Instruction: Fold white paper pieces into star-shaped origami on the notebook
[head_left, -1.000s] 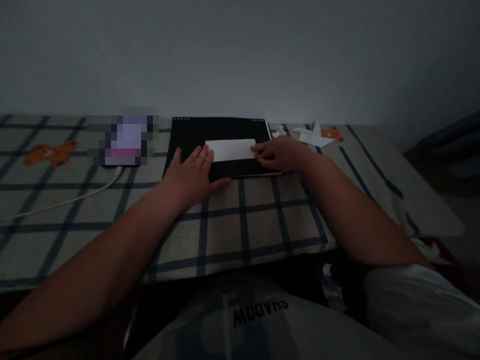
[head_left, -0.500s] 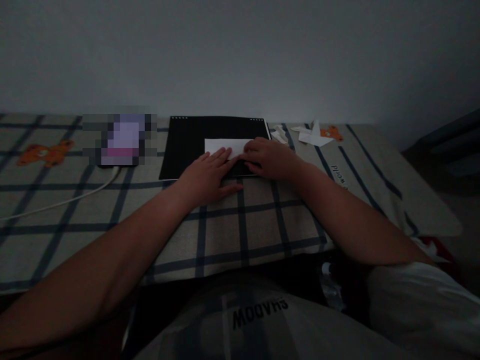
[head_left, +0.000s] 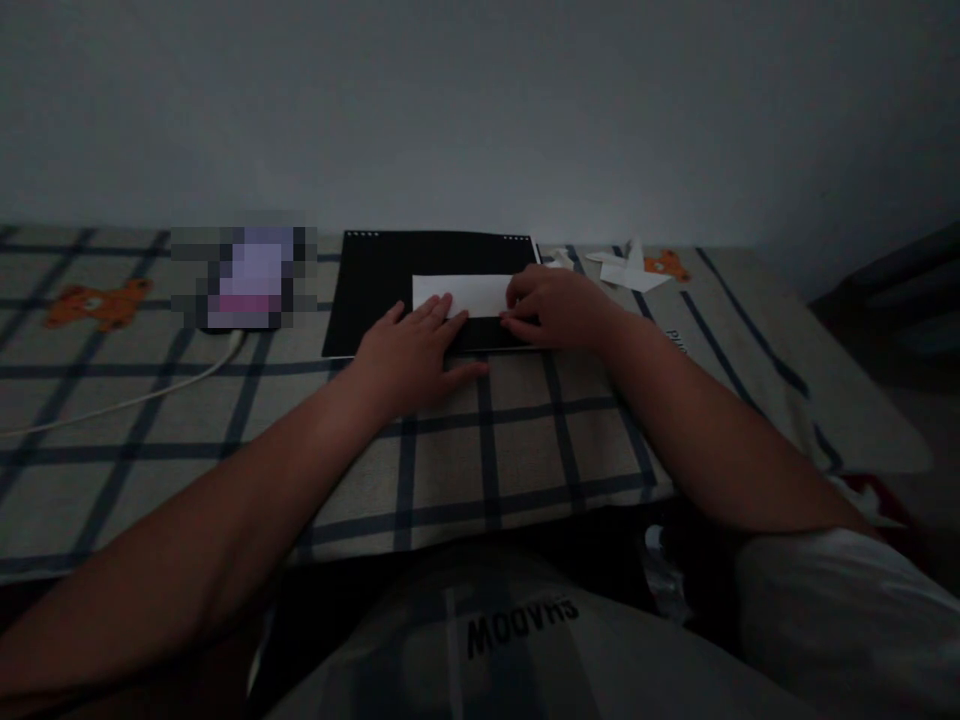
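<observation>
A narrow strip of white paper [head_left: 480, 294] lies lengthwise across a black pad with punched holes along its far edge [head_left: 375, 270]. My left hand [head_left: 411, 352] rests flat, its fingers spread, the fingertips pressing the near left part of the paper. At the paper's right end, my right hand [head_left: 561, 305] has its fingers curled, with thumb and forefinger closed at the edge. That end is hidden beneath the right hand.
A folded white paper shape [head_left: 636, 270] and a small crumpled paper piece [head_left: 561, 258] lie right of the pad. On the left is a blurred-out phone [head_left: 251, 280] with a white cable [head_left: 176, 387]. A checked cloth [head_left: 450, 470] covers the table, against a wall.
My right hand has slid right along the paper, baring more of its white surface. My left hand stays almost where it was, still pressing down.
</observation>
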